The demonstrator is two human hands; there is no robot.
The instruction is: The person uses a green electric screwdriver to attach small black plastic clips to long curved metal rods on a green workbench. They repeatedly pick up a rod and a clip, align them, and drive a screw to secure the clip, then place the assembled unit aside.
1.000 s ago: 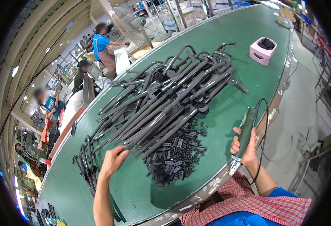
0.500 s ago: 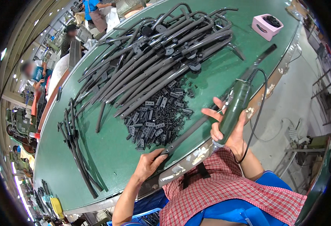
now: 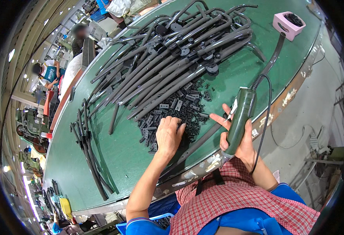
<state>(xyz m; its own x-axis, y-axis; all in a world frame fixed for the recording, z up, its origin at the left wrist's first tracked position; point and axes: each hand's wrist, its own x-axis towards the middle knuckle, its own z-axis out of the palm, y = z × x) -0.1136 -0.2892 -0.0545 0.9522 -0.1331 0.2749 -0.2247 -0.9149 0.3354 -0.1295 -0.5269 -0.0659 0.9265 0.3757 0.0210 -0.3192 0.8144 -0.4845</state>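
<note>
My left hand [image 3: 168,135] reaches into the near edge of a heap of small black blocks and screws [image 3: 195,96]. Its fingers are curled down, and whatever they grip is hidden. In my right hand [image 3: 245,148] is a dark green electric screwdriver [image 3: 241,117], lying across the palm with the index and middle fingers stretched out to the left. Below those fingers a dark metal tube [image 3: 199,144] lies slanting along the table's near edge, with holes toward its lower left end. A bent, glossy dark tube [image 3: 275,55] shows beyond the screwdriver's top.
A large stack of bent dark tubes [image 3: 172,66] covers the far middle of the green table [image 3: 136,172]. Several more tubes [image 3: 88,156] lie at left. A pink box [image 3: 279,24] of black parts stands far right. The screwdriver's cord [image 3: 270,102] hangs over the table edge. Co-workers [image 3: 48,74] are beyond.
My left hand has let go of the tube's lower end and moved up to the heap of small parts. My right hand still holds the screwdriver. The view has shifted slightly.
</note>
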